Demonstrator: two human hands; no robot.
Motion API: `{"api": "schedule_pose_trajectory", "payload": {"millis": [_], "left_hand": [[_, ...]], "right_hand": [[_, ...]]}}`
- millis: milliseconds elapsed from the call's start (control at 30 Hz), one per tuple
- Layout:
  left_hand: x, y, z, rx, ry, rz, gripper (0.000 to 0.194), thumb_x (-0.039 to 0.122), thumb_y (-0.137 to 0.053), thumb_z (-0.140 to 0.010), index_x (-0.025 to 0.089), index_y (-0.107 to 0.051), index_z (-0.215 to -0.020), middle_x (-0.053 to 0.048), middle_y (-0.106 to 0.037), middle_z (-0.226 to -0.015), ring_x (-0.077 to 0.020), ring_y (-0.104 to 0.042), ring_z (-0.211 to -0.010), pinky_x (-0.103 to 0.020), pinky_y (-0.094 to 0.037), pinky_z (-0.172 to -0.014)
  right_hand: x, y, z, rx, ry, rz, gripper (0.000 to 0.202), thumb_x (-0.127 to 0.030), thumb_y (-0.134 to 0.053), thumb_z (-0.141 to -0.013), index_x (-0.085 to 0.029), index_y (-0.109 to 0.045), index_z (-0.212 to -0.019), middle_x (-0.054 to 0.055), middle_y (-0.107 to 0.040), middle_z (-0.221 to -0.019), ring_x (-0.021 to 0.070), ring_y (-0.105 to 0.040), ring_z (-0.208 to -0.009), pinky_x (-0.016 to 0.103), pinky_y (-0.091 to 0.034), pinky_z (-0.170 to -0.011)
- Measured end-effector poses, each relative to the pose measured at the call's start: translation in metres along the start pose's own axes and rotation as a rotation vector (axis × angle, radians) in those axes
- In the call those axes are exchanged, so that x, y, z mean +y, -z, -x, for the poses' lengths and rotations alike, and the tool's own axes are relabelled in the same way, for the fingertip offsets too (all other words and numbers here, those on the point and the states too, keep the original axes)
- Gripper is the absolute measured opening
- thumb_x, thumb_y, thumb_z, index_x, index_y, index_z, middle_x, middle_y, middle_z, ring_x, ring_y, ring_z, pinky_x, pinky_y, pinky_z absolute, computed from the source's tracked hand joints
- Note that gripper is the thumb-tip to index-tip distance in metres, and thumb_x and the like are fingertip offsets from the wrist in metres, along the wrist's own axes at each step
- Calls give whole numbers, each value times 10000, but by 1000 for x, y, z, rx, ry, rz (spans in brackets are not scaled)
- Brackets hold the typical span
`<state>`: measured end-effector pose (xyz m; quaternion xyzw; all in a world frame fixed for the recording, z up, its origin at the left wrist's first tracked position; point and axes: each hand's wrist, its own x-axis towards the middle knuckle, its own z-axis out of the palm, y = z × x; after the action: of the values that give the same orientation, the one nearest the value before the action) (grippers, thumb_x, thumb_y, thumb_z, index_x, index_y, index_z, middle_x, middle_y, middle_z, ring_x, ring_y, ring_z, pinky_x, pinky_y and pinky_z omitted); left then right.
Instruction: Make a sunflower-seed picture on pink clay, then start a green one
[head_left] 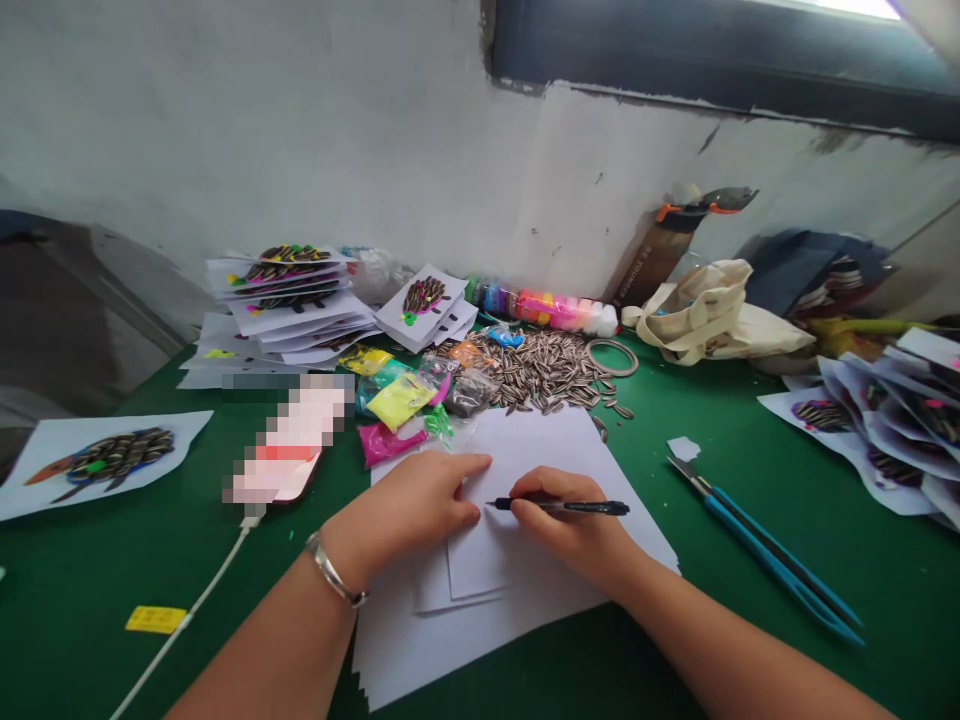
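Before me lies a stack of white paper (555, 430), with smaller sheets on top of it. My left hand (420, 500) rests on the paper, its thumb and index finger stretched out and apart. Between the fingers of my right hand (574, 530) is a black pen (592, 507), its tip pointing left, close to the left thumb. Whether the tip touches the paper I cannot tell. Just past the paper lie bright bags of modelling clay (401, 400) and a heap of striped sunflower seeds (544, 365).
Blue-handled tweezers (772, 555) lie at right. A phone (296, 450) with a white cable (214, 580) is at left. Seed pictures are piled at the back left (300, 320) and far right (900, 420). A tape roll (632, 362) and cloth bag (697, 320) stand behind.
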<state>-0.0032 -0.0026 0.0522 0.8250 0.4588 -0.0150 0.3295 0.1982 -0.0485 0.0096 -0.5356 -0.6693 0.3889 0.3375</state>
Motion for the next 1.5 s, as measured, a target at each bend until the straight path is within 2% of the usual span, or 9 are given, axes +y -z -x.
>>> {"api": "schedule_pose_trajectory", "payload": {"millis": [300, 433, 633, 1000, 1500], "left_hand": [[2, 0, 0, -10, 19, 3, 329, 268, -552, -796, 261, -618, -1118, -22, -690, -1015, -217, -616, -909, -280, -430, -758], [0, -1, 0, 4, 6, 4, 382, 269, -555, -793, 268, -605, -1172, -20, -695, -1014, -221, -621, -898, -277, -430, -741], [1, -1, 0, 3, 3, -12, 334, 267, -555, -790, 264, -625, -1116, -11, -693, -977, -215, -621, -875, -272, -424, -721], [0, -2, -2, 3, 22, -16, 356, 284, -566, -793, 277, -619, -1145, -11, -690, -968, -214, -616, -864, -278, -419, -713], [1, -1, 0, 1, 23, -14, 314, 292, -568, -798, 273, -625, -1105, -10, -684, -950, -210, -610, -849, -281, -419, -710]], "right_hand": [[1, -1, 0, 1, 28, 69, 124, -213, -564, -790, -213, -672, -731, -12, -650, -649, 140, -552, -599, 259, -404, -599], [-1, -1, 0, 61, -1, 37, 130, -208, -548, -783, -200, -663, -723, -8, -631, -638, 137, -538, -597, 253, -398, -585], [-2, 0, 1, 146, -61, 24, 139, -222, -540, -780, -193, -639, -687, -1, -621, -631, 142, -522, -599, 255, -391, -575], [6, 11, 3, 296, -99, 146, 147, -235, -505, -787, -201, -563, -656, -26, -525, -568, 132, -450, -564, 254, -343, -539], [8, 23, 4, 342, -166, 203, 138, -228, -473, -729, -206, -520, -601, -21, -514, -549, 139, -447, -564, 258, -329, -529]]}}
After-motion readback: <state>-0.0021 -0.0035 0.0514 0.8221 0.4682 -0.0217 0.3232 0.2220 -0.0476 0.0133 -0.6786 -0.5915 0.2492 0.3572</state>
